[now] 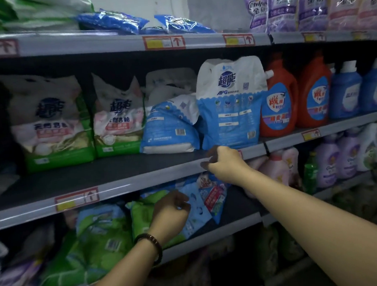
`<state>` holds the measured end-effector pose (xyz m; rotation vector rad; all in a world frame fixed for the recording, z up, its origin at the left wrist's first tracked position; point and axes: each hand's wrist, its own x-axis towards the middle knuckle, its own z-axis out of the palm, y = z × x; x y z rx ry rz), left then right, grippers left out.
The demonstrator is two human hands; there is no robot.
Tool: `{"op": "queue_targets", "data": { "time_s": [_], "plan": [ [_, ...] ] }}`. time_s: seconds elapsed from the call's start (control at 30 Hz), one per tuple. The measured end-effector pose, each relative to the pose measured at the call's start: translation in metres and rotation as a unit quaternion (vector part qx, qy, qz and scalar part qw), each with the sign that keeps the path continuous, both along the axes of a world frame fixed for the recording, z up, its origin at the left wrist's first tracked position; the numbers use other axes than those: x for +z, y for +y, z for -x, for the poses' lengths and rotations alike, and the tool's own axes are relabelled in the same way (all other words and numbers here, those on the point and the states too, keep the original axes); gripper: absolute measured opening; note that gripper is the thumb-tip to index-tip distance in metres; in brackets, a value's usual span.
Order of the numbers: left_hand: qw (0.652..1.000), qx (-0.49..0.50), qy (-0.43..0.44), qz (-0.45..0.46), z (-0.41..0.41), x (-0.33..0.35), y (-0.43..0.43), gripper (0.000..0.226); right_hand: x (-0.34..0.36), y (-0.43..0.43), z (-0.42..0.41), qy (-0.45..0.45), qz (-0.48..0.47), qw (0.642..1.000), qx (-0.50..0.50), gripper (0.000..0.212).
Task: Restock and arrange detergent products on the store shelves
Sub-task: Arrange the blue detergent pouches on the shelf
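A blue-and-white detergent pouch [198, 205] lies tilted on the lower shelf, leaning on green bags [101, 242]. My left hand [170, 213], with a bracelet on the wrist, hovers over the pouch's left edge with loosely curled fingers, and no grip shows. My right hand [223, 162] hangs in front of the middle shelf's front edge [141, 179], fingers loosely curled around nothing. Just above it, a tall blue-and-white pouch [231, 104] stands upright. A second such pouch [170, 126] slumps to its left.
Green-and-pink powder bags [52, 123] fill the middle shelf's left. Red bottles [278, 100] and blue bottles [344, 91] stand at its right. Blue packs [112, 21] and purple softener pouches [285, 4] sit on the top shelf. Pink and lilac bottles [327, 162] stand lower right.
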<state>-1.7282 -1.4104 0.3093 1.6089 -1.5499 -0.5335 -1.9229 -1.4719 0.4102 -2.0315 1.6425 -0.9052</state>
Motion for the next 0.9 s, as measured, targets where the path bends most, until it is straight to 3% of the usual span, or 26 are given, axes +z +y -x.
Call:
{"op": "queue_targets", "data": {
  "time_s": [0.27,0.43,0.63,0.9],
  "plan": [
    [0.999,0.042,0.011,-0.033,-0.062,-0.064,0.057,0.014,-0.090,0.036,-0.039,-0.040,-0.074,0.996,0.033,0.027],
    [0.996,0.055,-0.017,-0.069,-0.083,-0.091,0.075,0.017,-0.142,0.046,-0.049,-0.004,-0.124,0.992,0.037,0.041],
    [0.992,0.061,-0.024,-0.107,-0.096,-0.115,0.058,0.013,-0.179,0.026,-0.048,-0.043,-0.122,0.991,-0.037,0.028],
    [0.993,0.035,-0.011,-0.109,-0.103,-0.145,0.015,0.033,-0.216,-0.018,-0.069,-0.057,-0.142,0.986,-0.069,0.047]
  ]
}}
